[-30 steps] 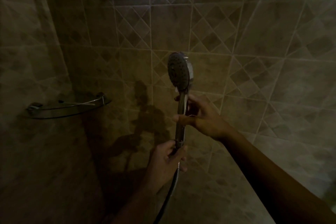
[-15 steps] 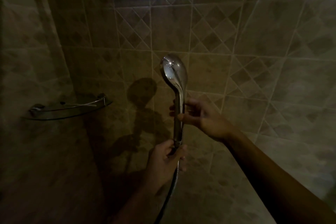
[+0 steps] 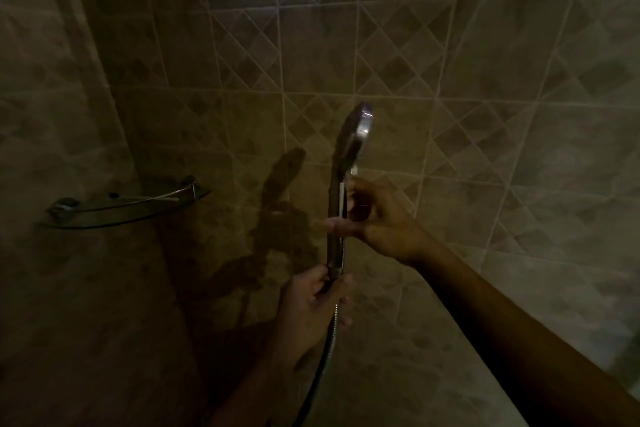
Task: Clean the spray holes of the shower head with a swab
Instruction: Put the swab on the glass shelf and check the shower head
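shower head [image 3: 355, 135] held upright, edge-on, holes not facing cam. left hand [image 3: 311, 308] grip closed on handle base; right hand [image 3: 377, 218] pinching mid-handle. no swab seen; cleaning prob. not begun.

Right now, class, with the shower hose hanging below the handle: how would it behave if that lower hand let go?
The hose curves loosely beneath the left hand, so it is probably floppy and would swing. Its ribbed metallic look suggests some weight, tugging the shower head downward.
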`<state>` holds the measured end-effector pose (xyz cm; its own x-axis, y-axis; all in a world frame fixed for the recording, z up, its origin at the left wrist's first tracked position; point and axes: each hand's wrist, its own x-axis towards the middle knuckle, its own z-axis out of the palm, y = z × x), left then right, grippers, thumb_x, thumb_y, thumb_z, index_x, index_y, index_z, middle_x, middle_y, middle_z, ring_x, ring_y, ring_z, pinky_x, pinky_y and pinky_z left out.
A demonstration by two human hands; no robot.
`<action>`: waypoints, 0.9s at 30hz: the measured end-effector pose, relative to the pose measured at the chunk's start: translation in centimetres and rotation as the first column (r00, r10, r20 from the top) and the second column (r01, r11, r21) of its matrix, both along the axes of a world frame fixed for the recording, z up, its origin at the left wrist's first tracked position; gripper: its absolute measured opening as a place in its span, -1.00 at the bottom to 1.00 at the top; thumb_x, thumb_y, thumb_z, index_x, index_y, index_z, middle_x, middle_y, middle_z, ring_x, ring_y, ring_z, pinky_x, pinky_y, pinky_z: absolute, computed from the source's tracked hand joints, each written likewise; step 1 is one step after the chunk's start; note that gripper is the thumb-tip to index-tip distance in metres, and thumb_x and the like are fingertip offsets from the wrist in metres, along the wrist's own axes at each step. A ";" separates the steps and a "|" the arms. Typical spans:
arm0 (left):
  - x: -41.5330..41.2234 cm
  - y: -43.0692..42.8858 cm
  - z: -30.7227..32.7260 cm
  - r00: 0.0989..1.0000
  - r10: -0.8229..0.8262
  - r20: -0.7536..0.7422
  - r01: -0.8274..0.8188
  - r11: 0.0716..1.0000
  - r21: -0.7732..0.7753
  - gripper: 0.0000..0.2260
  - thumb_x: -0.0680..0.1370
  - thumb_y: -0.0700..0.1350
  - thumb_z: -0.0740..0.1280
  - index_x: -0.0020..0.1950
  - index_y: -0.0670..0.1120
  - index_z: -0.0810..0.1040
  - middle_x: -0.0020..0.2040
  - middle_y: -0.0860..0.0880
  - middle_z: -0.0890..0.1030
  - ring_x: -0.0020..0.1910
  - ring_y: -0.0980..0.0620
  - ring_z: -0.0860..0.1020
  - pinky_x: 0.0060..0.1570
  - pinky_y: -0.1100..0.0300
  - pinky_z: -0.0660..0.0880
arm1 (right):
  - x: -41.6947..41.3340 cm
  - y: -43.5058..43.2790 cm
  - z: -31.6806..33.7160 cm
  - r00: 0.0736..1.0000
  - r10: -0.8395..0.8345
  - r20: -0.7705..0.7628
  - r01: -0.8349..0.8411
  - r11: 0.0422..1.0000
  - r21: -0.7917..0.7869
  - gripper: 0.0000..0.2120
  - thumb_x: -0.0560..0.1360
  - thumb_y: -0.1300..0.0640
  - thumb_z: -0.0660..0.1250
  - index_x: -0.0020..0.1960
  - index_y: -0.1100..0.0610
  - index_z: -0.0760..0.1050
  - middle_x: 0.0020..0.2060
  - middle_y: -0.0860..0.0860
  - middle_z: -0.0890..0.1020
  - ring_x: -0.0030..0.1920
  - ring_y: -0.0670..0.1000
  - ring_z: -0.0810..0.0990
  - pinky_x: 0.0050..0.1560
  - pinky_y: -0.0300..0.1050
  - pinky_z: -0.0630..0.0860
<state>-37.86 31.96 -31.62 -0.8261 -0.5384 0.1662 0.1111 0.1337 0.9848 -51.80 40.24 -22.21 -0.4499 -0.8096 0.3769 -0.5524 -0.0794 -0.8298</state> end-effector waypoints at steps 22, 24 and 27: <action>-0.4 -0.3 -0.2 1.000 0.001 0.018 -0.001 0.999 -0.039 -0.92 0.55 -0.13 0.38 -0.11 -0.11 0.60 -0.29 -0.13 0.65 -0.45 -0.04 0.63 -0.45 0.17 0.59 | -0.7 0.3 -0.3 0.977 0.084 0.194 -0.072 0.995 -0.069 -0.67 0.46 0.35 0.48 0.18 0.18 0.52 -0.03 0.16 0.65 0.02 0.16 0.67 0.08 0.12 0.63; -0.4 -0.3 -0.3 0.999 0.011 0.039 -0.009 0.999 -0.049 -0.92 0.54 -0.10 0.39 -0.13 -0.07 0.61 -0.29 -0.10 0.67 -0.43 -0.07 0.64 -0.41 0.13 0.61 | -0.7 0.0 -0.4 0.990 0.027 0.137 -0.021 0.999 -0.049 -0.61 0.41 0.29 0.54 0.17 0.13 0.49 -0.18 0.01 0.60 -0.13 0.05 0.63 -0.05 0.09 0.65; -0.4 -0.2 -0.7 0.999 0.025 0.048 -0.023 0.999 -0.041 -0.92 0.52 -0.05 0.41 -0.13 -0.03 0.62 -0.27 -0.09 0.69 -0.43 -0.09 0.66 -0.41 0.11 0.60 | -0.5 0.0 -0.4 0.988 0.085 0.129 -0.081 0.996 -0.030 -0.63 0.45 0.32 0.50 0.21 0.15 0.49 -0.16 -0.05 0.62 -0.08 -0.03 0.66 0.02 -0.05 0.65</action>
<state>-38.26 31.81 -32.29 -0.8206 -0.5518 0.1484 0.0595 0.1758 0.9826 -52.33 40.27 -22.62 -0.4281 -0.8373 0.3402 -0.4307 -0.1420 -0.8913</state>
